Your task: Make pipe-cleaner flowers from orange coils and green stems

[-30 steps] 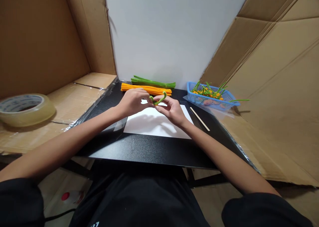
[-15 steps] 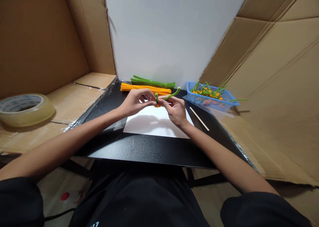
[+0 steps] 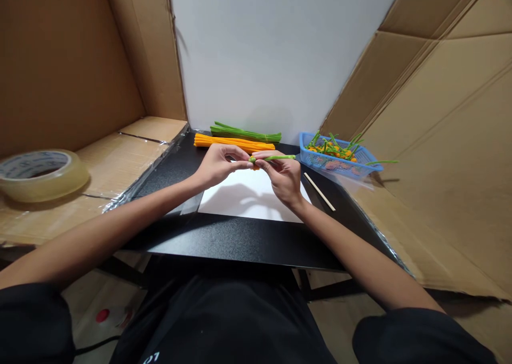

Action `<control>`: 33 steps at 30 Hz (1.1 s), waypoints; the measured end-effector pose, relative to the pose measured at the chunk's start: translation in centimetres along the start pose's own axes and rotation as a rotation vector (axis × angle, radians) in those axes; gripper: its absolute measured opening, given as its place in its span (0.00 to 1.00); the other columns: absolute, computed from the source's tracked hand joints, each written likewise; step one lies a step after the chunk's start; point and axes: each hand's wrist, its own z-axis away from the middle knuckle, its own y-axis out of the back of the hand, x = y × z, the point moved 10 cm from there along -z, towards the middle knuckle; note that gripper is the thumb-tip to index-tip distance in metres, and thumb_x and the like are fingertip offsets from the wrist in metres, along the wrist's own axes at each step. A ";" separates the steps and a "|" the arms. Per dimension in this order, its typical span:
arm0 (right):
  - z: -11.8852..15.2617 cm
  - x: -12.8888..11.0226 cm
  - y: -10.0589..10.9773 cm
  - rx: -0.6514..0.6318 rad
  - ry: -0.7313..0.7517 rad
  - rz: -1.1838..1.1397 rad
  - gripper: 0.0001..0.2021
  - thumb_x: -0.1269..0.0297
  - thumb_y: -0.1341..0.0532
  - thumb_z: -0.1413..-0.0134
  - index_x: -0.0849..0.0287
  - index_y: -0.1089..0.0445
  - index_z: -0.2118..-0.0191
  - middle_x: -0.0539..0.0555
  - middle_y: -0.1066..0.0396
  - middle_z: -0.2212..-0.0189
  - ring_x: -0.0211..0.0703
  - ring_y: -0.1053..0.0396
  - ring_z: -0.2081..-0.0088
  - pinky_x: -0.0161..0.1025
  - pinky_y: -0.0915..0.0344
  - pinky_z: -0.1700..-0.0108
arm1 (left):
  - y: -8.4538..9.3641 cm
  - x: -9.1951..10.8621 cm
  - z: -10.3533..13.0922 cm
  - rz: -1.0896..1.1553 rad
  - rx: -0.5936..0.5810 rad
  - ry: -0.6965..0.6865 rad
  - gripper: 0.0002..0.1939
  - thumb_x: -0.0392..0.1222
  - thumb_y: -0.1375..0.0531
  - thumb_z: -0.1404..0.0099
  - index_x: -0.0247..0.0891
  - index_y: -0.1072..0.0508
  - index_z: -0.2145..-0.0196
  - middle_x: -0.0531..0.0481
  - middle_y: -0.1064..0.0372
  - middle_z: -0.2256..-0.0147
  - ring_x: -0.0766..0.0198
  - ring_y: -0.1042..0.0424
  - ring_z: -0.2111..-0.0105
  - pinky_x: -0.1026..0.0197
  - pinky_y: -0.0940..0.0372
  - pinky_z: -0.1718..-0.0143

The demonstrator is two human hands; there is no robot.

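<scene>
Above a white sheet of paper [image 3: 244, 201], a green stem [image 3: 280, 157] lies across the fingers of my right hand [image 3: 283, 178], its free end pointing right. Small orange fuzzy loops [image 3: 256, 167] show just below the stem's left end. My left hand [image 3: 222, 166] pinches that same left end between thumb and fingertips. Both hands are closed on the piece, their fingertips nearly touching. The fingers hide part of the orange portion.
Behind my hands lie orange strips [image 3: 234, 142] and green strips [image 3: 246, 134]. A blue basket [image 3: 342, 165] with orange and green pieces is at right, near a thin stick [image 3: 320, 192]. A tape roll [image 3: 44, 175] rests on cardboard at left.
The green stem has swung down from slanting upward to nearly level. The short green tip that stood up between my fingertips is now folded down. Both hands have stayed almost in place.
</scene>
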 end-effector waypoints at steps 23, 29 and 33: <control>-0.2 -1.4 -0.6 -0.047 0.066 0.326 0.10 0.59 0.39 0.35 0.56 0.24 0.65 0.54 0.23 0.65 0.42 0.26 0.65 0.40 0.27 0.64 | -0.8 -0.3 0.9 -0.041 0.015 0.026 0.17 0.51 0.29 0.44 0.33 0.21 0.70 0.44 0.22 0.69 0.63 0.27 0.69 0.63 0.37 0.70; -0.1 -0.1 -0.5 -0.003 -0.065 0.265 0.08 0.63 0.38 0.38 0.59 0.24 0.66 0.55 0.22 0.66 0.41 0.26 0.66 0.40 0.28 0.63 | -0.8 0.4 1.1 -0.161 0.043 -0.083 0.16 0.53 0.33 0.38 0.34 0.22 0.68 0.45 0.22 0.68 0.62 0.26 0.68 0.63 0.37 0.70; -0.1 0.0 -0.7 0.002 -0.115 0.201 0.10 0.59 0.37 0.38 0.60 0.25 0.68 0.56 0.23 0.65 0.42 0.26 0.65 0.40 0.27 0.63 | -0.4 3.6 1.7 -0.465 0.109 -0.363 0.10 0.46 0.37 0.34 0.38 0.23 0.69 0.46 0.24 0.69 0.62 0.29 0.69 0.59 0.35 0.66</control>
